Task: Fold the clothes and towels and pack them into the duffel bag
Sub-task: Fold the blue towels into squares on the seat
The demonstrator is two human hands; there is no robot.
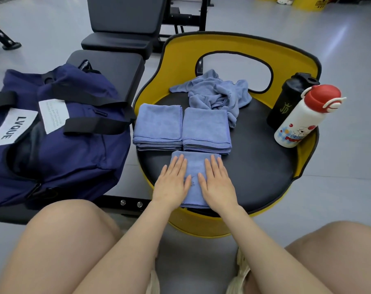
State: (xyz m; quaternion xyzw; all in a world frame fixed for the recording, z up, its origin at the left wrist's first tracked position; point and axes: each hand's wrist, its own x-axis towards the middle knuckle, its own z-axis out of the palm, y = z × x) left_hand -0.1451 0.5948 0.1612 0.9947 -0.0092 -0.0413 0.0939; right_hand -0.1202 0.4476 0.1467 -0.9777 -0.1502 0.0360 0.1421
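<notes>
A folded blue towel (194, 166) lies at the near edge of the black round seat (258, 166). My left hand (172, 181) and my right hand (216, 181) both press flat on it, fingers straight. Behind it sit two more folded blue towels, one on the left (158, 124) and one on the right (206, 128). A crumpled blue towel (214, 92) lies unfolded at the back of the seat. The navy duffel bag (74, 145), marked LVQUE, rests on the black bench to the left with its black straps on top.
A black shaker bottle (286, 102) and a white bottle with a red lid (301, 119) lean at the seat's right side. The yellow chair back (233, 43) curves behind. A black gym bench (125, 24) extends away at the back. My knees are at the bottom.
</notes>
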